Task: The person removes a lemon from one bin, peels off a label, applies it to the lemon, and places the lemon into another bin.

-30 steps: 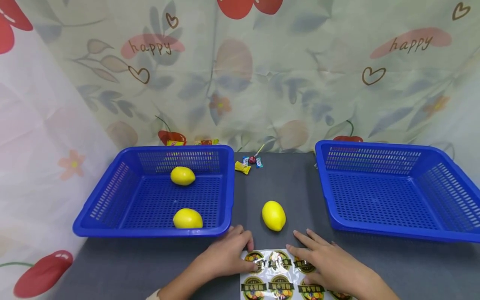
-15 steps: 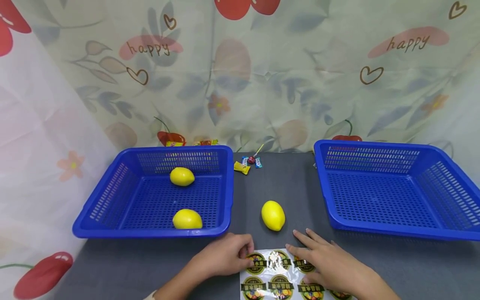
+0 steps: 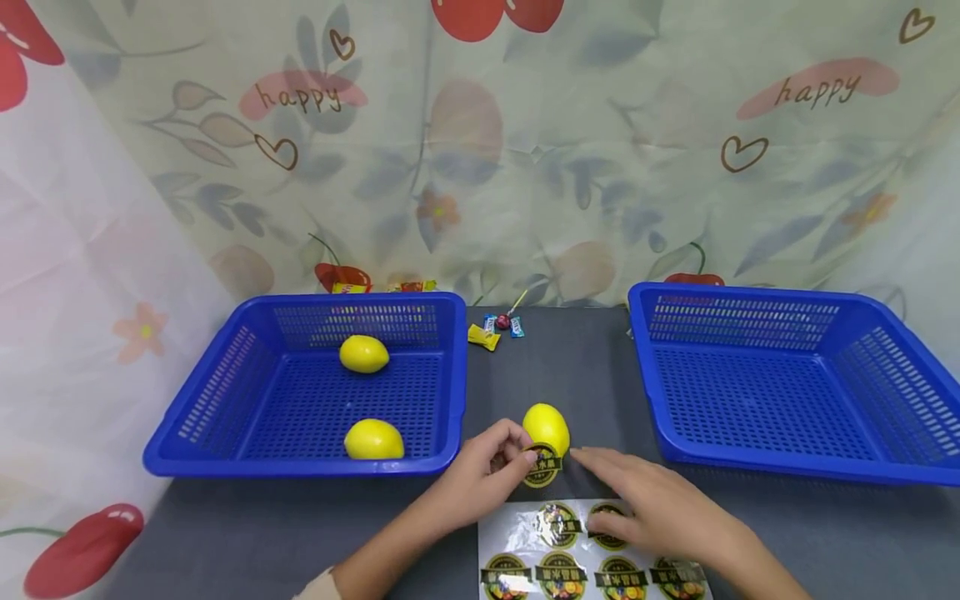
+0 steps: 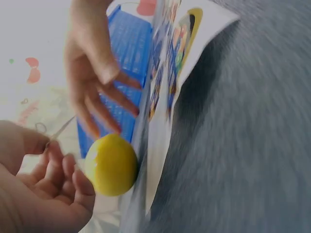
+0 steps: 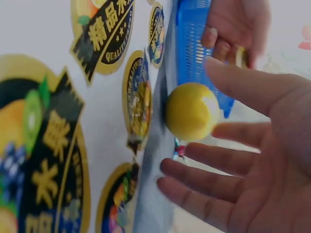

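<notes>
My left hand (image 3: pixel 480 471) pinches a round black-and-gold sticker (image 3: pixel 543 467) between thumb and forefinger, just in front of a yellow lemon (image 3: pixel 546 425) on the dark table. In the left wrist view the sticker is seen nearly edge-on (image 4: pixel 62 128). My right hand (image 3: pixel 660 508) has its fingers spread and holds nothing; its fingertips are close to the lemon's right side. Beneath the hands lies a white sticker sheet (image 3: pixel 517 533) with several round fruit labels, and a bare spot shows at its top left corner.
A blue basket (image 3: pixel 300 467) with two lemons (image 3: pixel 364 354) stands on the left. Another blue basket (image 3: pixel 795 462) stands on the right. Small wrapped candies (image 3: pixel 484 337) and a lollipop (image 3: pixel 503 322) lie at the back, before a printed curtain (image 3: pixel 525 192).
My left hand has peeled a sticker from the sheet's top left corner and carried it up to the lemon. My right hand has lifted off the sheet and shifted slightly towards the lemon.
</notes>
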Demonstrator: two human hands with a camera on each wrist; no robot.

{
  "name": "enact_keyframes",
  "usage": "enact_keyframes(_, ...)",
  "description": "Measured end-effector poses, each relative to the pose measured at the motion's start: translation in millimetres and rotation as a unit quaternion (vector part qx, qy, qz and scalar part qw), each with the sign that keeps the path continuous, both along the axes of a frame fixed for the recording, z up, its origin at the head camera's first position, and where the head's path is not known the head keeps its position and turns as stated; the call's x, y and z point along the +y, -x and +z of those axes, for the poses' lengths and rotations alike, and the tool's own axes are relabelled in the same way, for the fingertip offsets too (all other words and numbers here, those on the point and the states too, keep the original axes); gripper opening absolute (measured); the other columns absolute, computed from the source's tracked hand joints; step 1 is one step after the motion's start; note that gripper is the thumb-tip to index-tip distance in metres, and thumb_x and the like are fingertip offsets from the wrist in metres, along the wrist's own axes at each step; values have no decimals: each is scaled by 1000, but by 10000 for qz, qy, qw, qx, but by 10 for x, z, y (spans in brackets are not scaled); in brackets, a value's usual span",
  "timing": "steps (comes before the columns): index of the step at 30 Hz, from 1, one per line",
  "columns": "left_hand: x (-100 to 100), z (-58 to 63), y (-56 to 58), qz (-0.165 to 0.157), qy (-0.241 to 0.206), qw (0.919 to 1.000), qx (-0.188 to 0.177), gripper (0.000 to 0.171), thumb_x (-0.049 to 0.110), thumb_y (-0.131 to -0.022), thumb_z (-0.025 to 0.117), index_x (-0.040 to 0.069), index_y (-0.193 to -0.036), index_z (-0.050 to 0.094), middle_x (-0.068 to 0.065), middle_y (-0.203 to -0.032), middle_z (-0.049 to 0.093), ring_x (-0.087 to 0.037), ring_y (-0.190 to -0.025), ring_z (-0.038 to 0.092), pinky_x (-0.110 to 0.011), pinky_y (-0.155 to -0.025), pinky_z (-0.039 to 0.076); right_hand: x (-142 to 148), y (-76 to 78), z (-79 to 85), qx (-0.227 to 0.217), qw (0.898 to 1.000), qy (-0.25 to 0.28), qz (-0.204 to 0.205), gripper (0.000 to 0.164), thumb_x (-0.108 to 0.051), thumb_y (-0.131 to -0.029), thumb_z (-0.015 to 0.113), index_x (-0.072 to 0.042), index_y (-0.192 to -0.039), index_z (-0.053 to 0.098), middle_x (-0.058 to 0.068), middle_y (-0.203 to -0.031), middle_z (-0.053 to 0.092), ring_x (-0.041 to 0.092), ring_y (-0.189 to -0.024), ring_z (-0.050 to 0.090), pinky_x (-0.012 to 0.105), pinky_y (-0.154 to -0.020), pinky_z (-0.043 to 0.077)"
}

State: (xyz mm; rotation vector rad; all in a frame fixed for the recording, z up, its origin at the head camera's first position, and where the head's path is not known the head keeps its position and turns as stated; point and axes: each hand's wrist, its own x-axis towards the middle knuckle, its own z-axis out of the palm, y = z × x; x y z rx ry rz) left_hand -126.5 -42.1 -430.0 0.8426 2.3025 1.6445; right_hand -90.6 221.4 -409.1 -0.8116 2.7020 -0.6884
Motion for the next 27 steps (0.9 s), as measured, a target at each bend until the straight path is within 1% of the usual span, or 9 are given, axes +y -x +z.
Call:
enact_keyframes(3, 103, -5, 41, 461, -385, 9981, -127, 11, 13, -100, 61, 5, -107, 60, 3, -79, 59, -7, -65, 50, -20, -60, 42, -54, 105, -5, -116, 9973, 593, -428, 74, -42, -92, 73, -12, -152, 42, 12, -146, 50, 32, -123, 57, 49, -92, 52)
enact_keyframes(6, 180, -15, 95, 719, -582, 9955, -199, 14, 14, -101, 60, 3, -110, 61, 1, -80, 58, -9, -66, 49, -21, -60, 41, -87, 226, -40, -507, 9889, 1137, -816, 78, -38, -90, 76, -9, -152, 40, 17, -149, 46, 32, -113, 63, 39, -82, 56)
enact_keyframes(8, 223, -26, 147, 887, -734, 9931, -225, 15, 13, -101, 59, 2, -111, 62, 0, -79, 57, -9, -66, 49, -21, -61, 40, -103, 314, -75, -721, 9827, 1430, -928, 80, -35, -89, 78, -7, -152, 37, 21, -151, 41, 29, -106, 66, 33, -75, 57)
enact_keyframes(10, 259, -44, 205, 1066, -854, 9903, -238, 14, 11, -101, 59, 1, -110, 63, -1, -77, 56, -10, -66, 48, -22, -61, 40, -123, 396, -114, -904, 9769, 1673, -977, 82, -31, -89, 79, -5, -153, 35, 23, -153, 38, 24, -100, 68, 31, -73, 56)
enact_keyframes(13, 310, -75, 284, 1310, -913, 9868, -260, 14, 11, -100, 61, 1, -108, 65, 0, -74, 55, -11, -67, 49, -22, -62, 40, -169, 494, -153, -1120, 9691, 1999, -914, 82, -27, -88, 79, -6, -154, 34, 23, -150, 40, 19, -90, 69, 32, -69, 56)
enact_keyframes(17, 368, -117, 359, 1502, -854, 9842, -377, 15, 13, -99, 62, 2, -108, 67, 1, -71, 55, -10, -63, 48, -21, -59, 39, -238, 576, -172, -1461, 9565, 2375, -857, 78, -24, -89, 78, -11, -153, 37, 18, -129, 58, 22, -77, 69, 36, -63, 56)
enact_keyframes(20, 390, -148, 386, 1592, -836, 9826, -464, 15, 13, -98, 63, 1, -107, 67, 1, -69, 54, -9, -61, 46, -21, -57, 38, -275, 607, -183, -1659, 9493, 2544, -812, 74, -21, -91, 76, -10, -153, 38, 14, -110, 66, 28, -70, 68, 39, -61, 56)
enact_keyframes(24, 393, -181, 391, 1634, -757, 9825, -481, 14, 11, -97, 63, 1, -106, 67, 1, -68, 53, -9, -59, 45, -20, -55, 37, -295, 623, -214, -1771, 9414, 2744, -847, 71, -16, -91, 76, -6, -151, 40, 16, -108, 67, 33, -67, 67, 41, -60, 57)
enact_keyframes(27, 385, -199, 390, 1651, -720, 9827, -433, 14, 11, -97, 64, 1, -106, 67, 1, -67, 53, -8, -58, 45, -20, -55, 37, -302, 627, -242, -1870, 9337, 2915, -914, 70, -14, -90, 76, -6, -150, 41, 22, -128, 58, 33, -66, 66, 42, -60, 57)
